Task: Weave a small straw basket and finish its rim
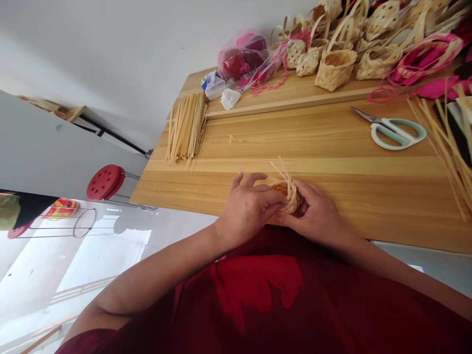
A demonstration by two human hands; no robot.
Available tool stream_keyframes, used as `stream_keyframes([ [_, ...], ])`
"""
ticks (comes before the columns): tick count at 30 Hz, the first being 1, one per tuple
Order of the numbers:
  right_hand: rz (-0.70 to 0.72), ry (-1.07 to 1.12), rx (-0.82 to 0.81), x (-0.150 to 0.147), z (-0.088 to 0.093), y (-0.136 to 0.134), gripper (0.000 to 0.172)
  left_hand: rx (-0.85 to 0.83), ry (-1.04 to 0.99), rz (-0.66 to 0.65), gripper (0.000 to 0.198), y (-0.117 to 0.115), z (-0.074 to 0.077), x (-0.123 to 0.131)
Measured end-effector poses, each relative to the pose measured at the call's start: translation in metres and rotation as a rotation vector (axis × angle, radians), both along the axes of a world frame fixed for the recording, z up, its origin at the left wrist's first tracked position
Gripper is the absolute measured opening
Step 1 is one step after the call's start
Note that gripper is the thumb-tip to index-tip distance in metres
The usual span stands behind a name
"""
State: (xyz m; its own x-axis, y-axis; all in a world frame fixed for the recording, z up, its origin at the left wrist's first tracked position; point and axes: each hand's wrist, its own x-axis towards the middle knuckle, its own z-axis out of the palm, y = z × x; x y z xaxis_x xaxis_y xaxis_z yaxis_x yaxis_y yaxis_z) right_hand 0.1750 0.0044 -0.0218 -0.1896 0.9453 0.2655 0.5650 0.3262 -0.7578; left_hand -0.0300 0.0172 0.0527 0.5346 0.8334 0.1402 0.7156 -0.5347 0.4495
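Note:
A small woven basket (pixel 292 197) of pale strips is between my hands at the table's near edge, with a few loose strip ends rising from its rim. My right hand (pixel 315 209) wraps around its right side, thumb below and fingers behind. My left hand (pixel 250 204) is at the basket's left rim. Its thumb and index finger are pinched together there, while the other fingers are lifted and bent. Whatever lies between those fingertips is mostly hidden, though they touch the rim.
On the wooden table (pixel 228 172), a bundle of flat strips (pixel 187 125) lies at left. Scissors (pixel 396 132) rest at right, near more loose strips (pixel 448 147). Finished baskets (pixel 335 69) and a plastic bag (pixel 243 56) crowd the back. A red stool (pixel 105 182) stands off the left edge.

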Motion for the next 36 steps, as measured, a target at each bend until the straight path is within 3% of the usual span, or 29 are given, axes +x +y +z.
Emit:
stream_keyframes([
  [5, 0.026, 0.007, -0.004, 0.000, -0.001, 0.001, 0.071, 0.007, -0.091, -0.028, 0.010, 0.004, -0.012, -0.001],
  [10, -0.032, 0.127, 0.054, 0.004, -0.001, -0.008, 0.083, -0.012, -0.093, -0.017, 0.010, 0.002, -0.014, 0.002],
  [11, -0.064, 0.149, 0.137, 0.006, 0.001, -0.010, 0.076, -0.015, -0.088, -0.014, 0.012, 0.001, -0.014, 0.002],
  [14, -0.070, 0.125, 0.397, 0.011, 0.007, -0.018, 0.032, -0.031, -0.075, -0.003, 0.015, -0.001, -0.012, 0.004],
  [16, -0.018, 0.097, 0.416, 0.012, 0.010, -0.021, 0.019, -0.033, -0.076, -0.003, 0.015, -0.001, -0.011, 0.005],
  [21, 0.021, 0.051, 0.430, 0.012, 0.011, -0.022, 0.025, -0.055, -0.099, 0.008, 0.012, -0.002, -0.011, 0.007],
  [30, 0.120, -0.033, 0.574, 0.018, 0.003, -0.019, 0.030, -0.317, -0.163, 0.084, 0.006, 0.008, 0.003, 0.009],
  [36, 0.169, -0.036, 0.582, 0.018, 0.007, -0.018, 0.029, -0.380, -0.160, 0.119, 0.010, 0.015, 0.005, 0.017],
])
